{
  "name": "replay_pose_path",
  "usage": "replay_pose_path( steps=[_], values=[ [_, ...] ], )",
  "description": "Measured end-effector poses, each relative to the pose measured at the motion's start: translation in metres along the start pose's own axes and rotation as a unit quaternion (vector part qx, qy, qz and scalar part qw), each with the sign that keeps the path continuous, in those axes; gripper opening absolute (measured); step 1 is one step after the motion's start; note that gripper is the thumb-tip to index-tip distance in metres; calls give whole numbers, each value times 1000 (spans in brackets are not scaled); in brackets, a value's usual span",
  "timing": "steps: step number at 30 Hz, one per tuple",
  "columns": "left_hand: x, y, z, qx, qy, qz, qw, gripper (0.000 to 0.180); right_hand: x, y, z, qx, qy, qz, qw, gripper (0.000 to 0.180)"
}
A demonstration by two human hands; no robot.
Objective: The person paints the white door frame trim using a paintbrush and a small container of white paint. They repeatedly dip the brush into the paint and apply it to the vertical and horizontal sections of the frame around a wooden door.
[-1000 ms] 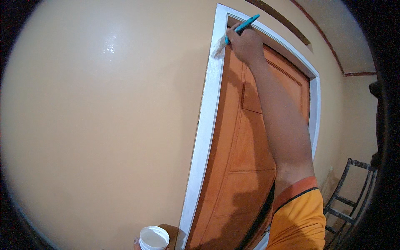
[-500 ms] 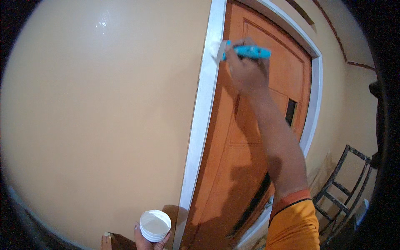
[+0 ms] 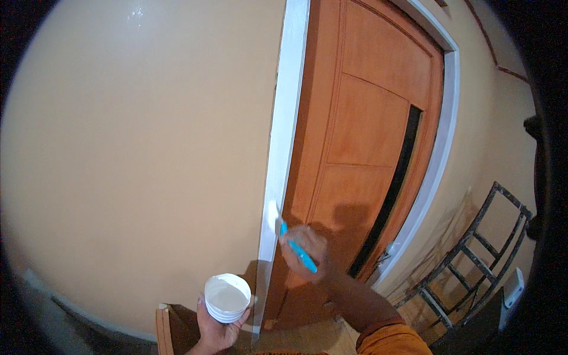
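The right hand [image 3: 307, 245] is gripping a blue-handled paintbrush [image 3: 294, 244], fingers wrapped tight around it, bristles touching the white door frame [image 3: 283, 154] low beside the orange door [image 3: 361, 136]. The left hand [image 3: 216, 328] is cupping a white paint tub [image 3: 227, 297], fingers curled underneath.

Both hands bare: no gloves, rings, watch or wristband seen. Left hand [image 3: 216, 328] shows only to the wrist. Right hand [image 3: 307, 245] is blurred; its forearm is uncovered up to a short orange-yellow sleeve [image 3: 390, 343] with a darker orange band at the hem.
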State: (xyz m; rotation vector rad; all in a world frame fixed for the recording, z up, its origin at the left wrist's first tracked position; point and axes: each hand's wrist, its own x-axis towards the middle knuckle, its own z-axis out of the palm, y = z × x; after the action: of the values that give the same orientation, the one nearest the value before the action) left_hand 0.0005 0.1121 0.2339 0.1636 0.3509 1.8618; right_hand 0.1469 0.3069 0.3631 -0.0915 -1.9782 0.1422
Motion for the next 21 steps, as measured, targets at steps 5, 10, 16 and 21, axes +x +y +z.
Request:
replay_pose_path(
  steps=[5,10,16,21],
  values=[
    [-11,-5,14,-8,26,21,999,74,-82,-17,-5,-15,-39,86,995,9],
    [-22,-19,32,-20,44,65,997,70,-152,-12,-11,50,-71,216,972,11],
    [-31,-40,47,2,49,143,989,53,-212,23,-17,99,-45,259,960,16],
    [-27,-52,44,69,68,229,969,56,-223,38,-52,88,-23,305,948,19]
  ],
)
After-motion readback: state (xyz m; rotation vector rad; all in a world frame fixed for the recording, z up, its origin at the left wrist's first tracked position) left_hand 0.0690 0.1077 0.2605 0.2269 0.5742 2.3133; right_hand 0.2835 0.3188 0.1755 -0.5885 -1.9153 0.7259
